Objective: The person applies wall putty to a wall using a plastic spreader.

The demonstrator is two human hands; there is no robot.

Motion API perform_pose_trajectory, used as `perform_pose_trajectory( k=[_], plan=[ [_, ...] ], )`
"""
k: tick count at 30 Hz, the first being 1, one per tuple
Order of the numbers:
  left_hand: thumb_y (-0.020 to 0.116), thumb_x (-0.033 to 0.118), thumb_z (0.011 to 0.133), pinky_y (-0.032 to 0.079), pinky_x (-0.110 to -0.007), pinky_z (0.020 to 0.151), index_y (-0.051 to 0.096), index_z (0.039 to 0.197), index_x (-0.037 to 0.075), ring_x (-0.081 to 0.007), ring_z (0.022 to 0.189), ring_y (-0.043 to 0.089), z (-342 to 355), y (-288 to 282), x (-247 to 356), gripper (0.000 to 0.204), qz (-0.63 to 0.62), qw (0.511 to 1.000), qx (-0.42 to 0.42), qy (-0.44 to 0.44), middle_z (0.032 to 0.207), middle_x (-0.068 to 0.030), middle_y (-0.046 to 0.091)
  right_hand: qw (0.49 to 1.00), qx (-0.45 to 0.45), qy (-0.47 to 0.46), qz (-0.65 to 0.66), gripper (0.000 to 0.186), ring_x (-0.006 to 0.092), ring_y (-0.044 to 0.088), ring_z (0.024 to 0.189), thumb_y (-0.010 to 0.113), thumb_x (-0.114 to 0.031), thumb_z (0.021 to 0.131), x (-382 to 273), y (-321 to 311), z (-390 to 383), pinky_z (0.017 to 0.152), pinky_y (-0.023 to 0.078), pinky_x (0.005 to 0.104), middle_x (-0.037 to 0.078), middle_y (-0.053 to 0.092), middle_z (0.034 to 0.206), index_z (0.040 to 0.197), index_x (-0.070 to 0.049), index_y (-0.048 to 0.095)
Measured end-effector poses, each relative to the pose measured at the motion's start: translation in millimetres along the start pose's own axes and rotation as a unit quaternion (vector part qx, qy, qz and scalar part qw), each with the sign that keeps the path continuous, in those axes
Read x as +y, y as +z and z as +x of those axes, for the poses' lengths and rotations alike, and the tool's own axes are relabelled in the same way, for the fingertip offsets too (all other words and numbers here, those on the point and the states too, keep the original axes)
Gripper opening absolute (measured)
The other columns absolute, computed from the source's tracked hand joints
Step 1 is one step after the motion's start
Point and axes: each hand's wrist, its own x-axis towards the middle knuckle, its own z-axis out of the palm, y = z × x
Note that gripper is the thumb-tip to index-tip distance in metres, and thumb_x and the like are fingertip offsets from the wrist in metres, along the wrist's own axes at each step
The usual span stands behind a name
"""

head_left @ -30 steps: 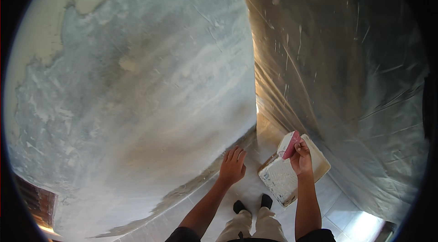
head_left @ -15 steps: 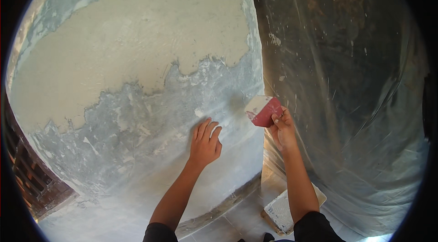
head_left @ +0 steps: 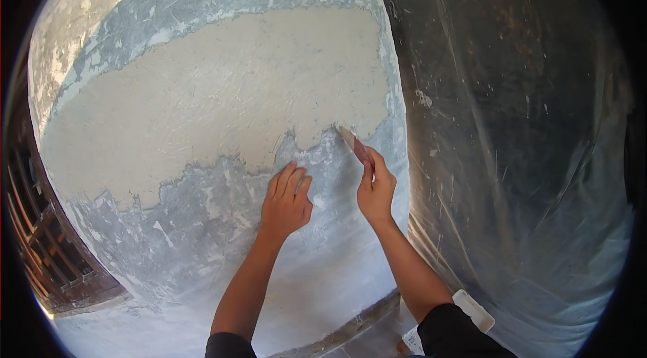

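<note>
In front of me stands a grey-blue wall (head_left: 202,223) with a broad band of fresh cream putty (head_left: 222,88) across it. The band's lower edge is ragged. My right hand (head_left: 378,186) grips a red putty knife (head_left: 360,149), seen nearly edge-on. Its tip meets the wall at the lower right border of the putty. My left hand (head_left: 286,201) rests on the bare grey surface just under that border, fingers slightly apart and holding nothing.
Clear plastic sheeting (head_left: 512,189) spattered with white hangs right of the wall's edge. A white tray (head_left: 475,311) sits on the floor behind my right forearm. At the left is a dark wooden grille (head_left: 47,243). Grey floor tiles (head_left: 377,334) show below.
My right hand moved left from beside the plastic onto the wall, turning the putty knife edge-on against the putty. My left hand shifted slightly left and up. The view has tilted up.
</note>
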Motion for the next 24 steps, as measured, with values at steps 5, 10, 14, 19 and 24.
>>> perform_pose_trajectory(
  k=[5, 10, 14, 19, 24],
  plan=[
    [0.061, 0.006, 0.072, 0.043, -0.051, 0.097, 0.054, 0.109, 0.003, -0.0383, 0.121, 0.051, -3.5, 5.6, 2.7, 0.038, 0.028, 0.999, 0.025, 0.034, 0.12, -0.0185, 0.055, 0.987, 0.016, -0.144, -0.064, 0.044, 0.0378, 0.061, 0.115, 0.049, 0.013, 0.084, 28.3, 19.4, -9.4, 0.096, 0.05, 0.0414, 0.021, 0.065, 0.118, 0.126, 0.004, 0.058],
    [0.062, 0.007, 0.072, 0.043, -0.051, 0.097, 0.051, 0.109, 0.005, -0.0389, 0.121, 0.051, -3.9, 7.7, 3.4, 0.038, 0.028, 0.999, 0.023, 0.032, 0.121, -0.0175, 0.055, 0.956, 0.018, -0.223, -0.19, 0.055, 0.0369, 0.058, 0.12, 0.058, 0.012, 0.072, 39.6, 41.3, -24.7, 0.099, 0.049, 0.0473, 0.016, 0.063, 0.126, 0.126, -0.001, 0.061],
    [0.063, 0.007, 0.072, 0.043, -0.051, 0.097, 0.049, 0.109, 0.006, -0.0389, 0.121, 0.051, -4.2, 6.8, 5.0, 0.04, 0.029, 0.999, 0.027, 0.025, 0.121, -0.0165, 0.055, 0.951, 0.035, -0.215, -0.22, 0.055, 0.0351, 0.057, 0.122, 0.061, 0.008, 0.072, 47.1, 61.0, -32.7, 0.098, 0.05, 0.0478, 0.016, 0.062, 0.129, 0.126, -0.003, 0.062],
    [0.063, 0.007, 0.071, 0.044, -0.051, 0.096, 0.049, 0.109, 0.007, -0.0391, 0.12, 0.052, -5.1, 9.9, 5.8, 0.041, 0.031, 0.999, 0.02, 0.023, 0.12, -0.0164, 0.055, 0.949, 0.048, -0.206, -0.233, 0.054, 0.0342, 0.058, 0.122, 0.061, 0.006, 0.073, 52.7, 66.3, -37.5, 0.098, 0.05, 0.0476, 0.016, 0.061, 0.13, 0.126, -0.003, 0.062],
    [0.063, 0.007, 0.072, 0.044, -0.052, 0.095, 0.048, 0.109, 0.007, -0.0389, 0.12, 0.052, -4.8, 9.6, 4.0, 0.04, 0.027, 0.999, 0.02, 0.026, 0.119, -0.0169, 0.056, 0.955, 0.01, -0.216, -0.204, 0.049, 0.0346, 0.059, 0.121, 0.058, 0.009, 0.075, 45.7, 40.7, -45.9, 0.098, 0.049, 0.0474, 0.017, 0.063, 0.126, 0.122, -0.001, 0.064]
  ],
)
